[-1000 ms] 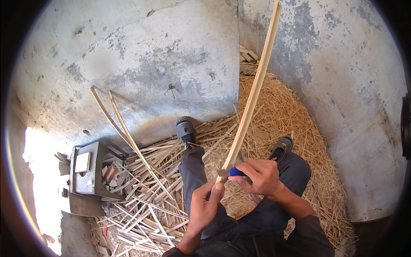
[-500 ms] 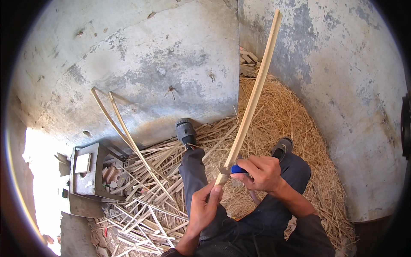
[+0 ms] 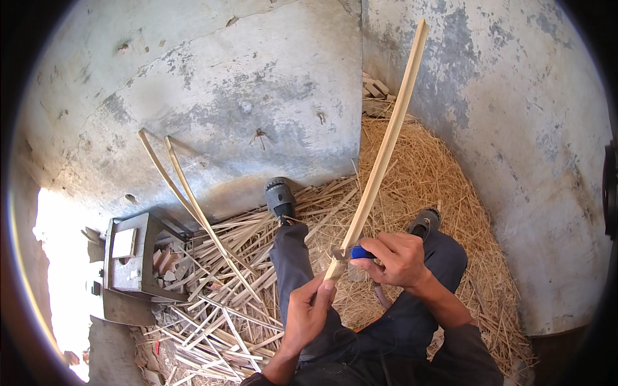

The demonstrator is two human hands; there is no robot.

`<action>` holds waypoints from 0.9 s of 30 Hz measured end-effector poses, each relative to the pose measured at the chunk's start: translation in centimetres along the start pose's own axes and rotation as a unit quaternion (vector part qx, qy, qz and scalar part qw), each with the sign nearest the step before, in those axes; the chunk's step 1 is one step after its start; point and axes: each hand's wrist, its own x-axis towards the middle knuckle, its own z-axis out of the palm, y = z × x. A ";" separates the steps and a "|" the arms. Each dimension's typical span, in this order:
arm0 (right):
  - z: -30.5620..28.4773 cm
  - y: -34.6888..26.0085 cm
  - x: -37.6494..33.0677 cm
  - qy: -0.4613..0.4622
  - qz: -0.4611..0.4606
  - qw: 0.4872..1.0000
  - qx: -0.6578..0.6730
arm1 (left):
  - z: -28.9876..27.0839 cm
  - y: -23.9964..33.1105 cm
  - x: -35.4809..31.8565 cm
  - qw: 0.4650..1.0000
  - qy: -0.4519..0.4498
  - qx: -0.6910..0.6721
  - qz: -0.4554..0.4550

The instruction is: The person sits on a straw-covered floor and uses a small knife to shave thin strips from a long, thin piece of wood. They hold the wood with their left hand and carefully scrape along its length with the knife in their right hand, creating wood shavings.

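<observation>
My left hand (image 3: 308,312) is closed around the near end of a long, pale split bamboo strip (image 3: 386,148), its thumb lying along the strip. The strip slants up and away to the right, with a groove running down its length. Just beyond my left fingers, the short dark blade of a knife (image 3: 362,252) sits across the strip. My right hand (image 3: 400,258) grips the knife by its blue handle, fingers wrapped round it. The blade's edge and how deep it sits are too small to make out. Both hands are above my lap, between my knees.
Bamboo slats (image 3: 251,238) lie scattered at left, and a heap of thin shavings (image 3: 444,167) covers the floor at right. Two long strips (image 3: 193,199) lean on the wall (image 3: 219,96). A wooden box-like stool (image 3: 145,257) lies at left; bricks (image 3: 376,88) are stacked in the far corner.
The bamboo strip's far end has shifted slightly right and down, and the knife slightly right. Both hands keep their grip and stay almost in place.
</observation>
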 end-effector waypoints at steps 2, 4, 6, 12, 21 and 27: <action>-0.1 -0.1 0.0 -0.001 -0.003 1.000 -0.002 | 0.0 0.1 -0.1 1.000 0.002 0.004 -0.001; -0.2 -0.2 0.1 -0.006 -0.005 1.000 -0.006 | 0.0 0.1 -0.2 1.000 0.004 0.003 0.000; -0.3 -0.2 0.1 -0.013 -0.008 1.000 -0.011 | 0.0 -0.1 -0.4 1.000 0.002 -0.002 -0.003; 0.0 0.8 -0.5 0.024 0.015 1.000 -0.010 | -0.2 -0.4 -0.7 1.000 0.001 0.024 -0.009; -2.4 6.9 0.2 0.055 0.140 0.987 -0.046 | -0.8 -4.2 -4.1 0.995 -0.042 -0.007 -0.087; -2.1 7.8 1.0 0.068 0.140 0.988 -0.013 | -1.4 -3.7 -4.4 0.995 -0.032 -0.007 -0.099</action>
